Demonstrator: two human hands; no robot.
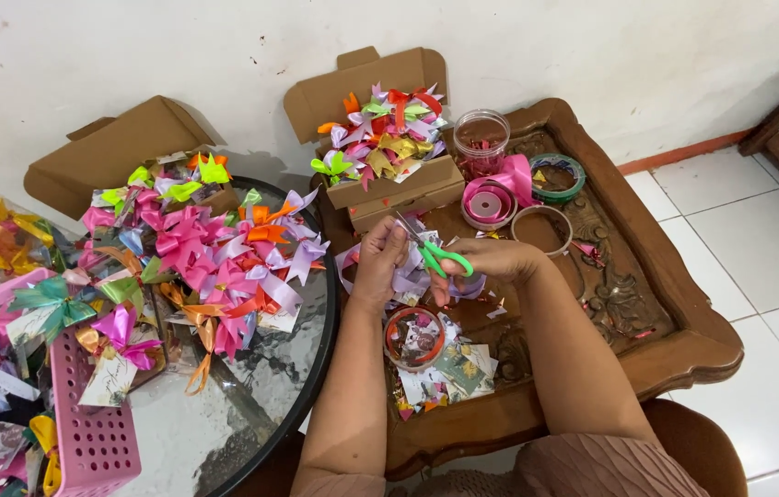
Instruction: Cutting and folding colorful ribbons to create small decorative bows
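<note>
Right now the right hand [491, 260] is closed through the green handles of the scissors [433, 250], whose blades run up and leftward toward the left hand [378, 262]. That hand pinches a lilac ribbon [408, 276], just beside the blade tips; the ribbon loops across between both hands over the wooden table [675, 340]. Below sits a round tin [414, 337], and farther off, pink ribbon rolls [489, 201] and a box of bows [385, 138].

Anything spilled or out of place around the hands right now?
Paper and ribbon scraps litter the carved wooden table below the hands. Finished ribbon bows spill from the brown cardboard box onto the round glass table.
</note>
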